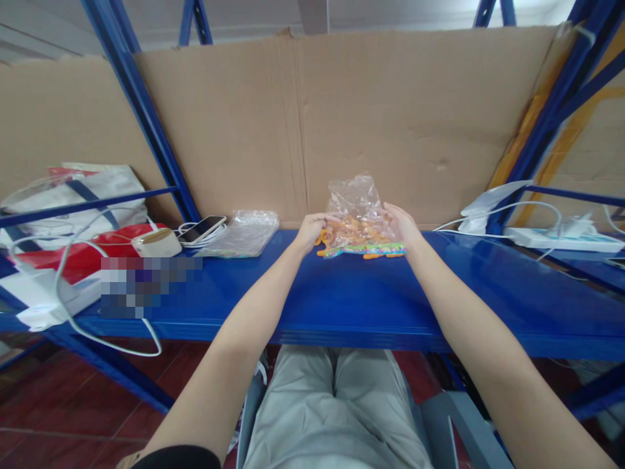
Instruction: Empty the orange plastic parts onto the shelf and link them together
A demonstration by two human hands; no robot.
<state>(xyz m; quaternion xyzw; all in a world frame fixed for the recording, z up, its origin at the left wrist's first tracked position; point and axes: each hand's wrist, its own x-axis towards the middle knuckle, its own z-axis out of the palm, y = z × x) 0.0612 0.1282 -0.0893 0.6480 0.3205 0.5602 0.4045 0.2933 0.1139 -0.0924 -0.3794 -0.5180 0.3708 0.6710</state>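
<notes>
My left hand [310, 233] and right hand [404, 227] flank the clear bag [360, 205], likely steadying its orange pieces [359, 229]; I can't tell whether either grip is clamped.

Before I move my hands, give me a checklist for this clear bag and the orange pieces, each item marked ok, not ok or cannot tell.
1. Left hand at the clear bag's left side: ok.
2. Right hand at its right side: ok.
3. All orange pieces inside the bag: not ok, some show beyond its printed strip.
4. Firm grip by both hands: cannot tell.
5. Phone away from both hands: ok, off to the left.
</notes>
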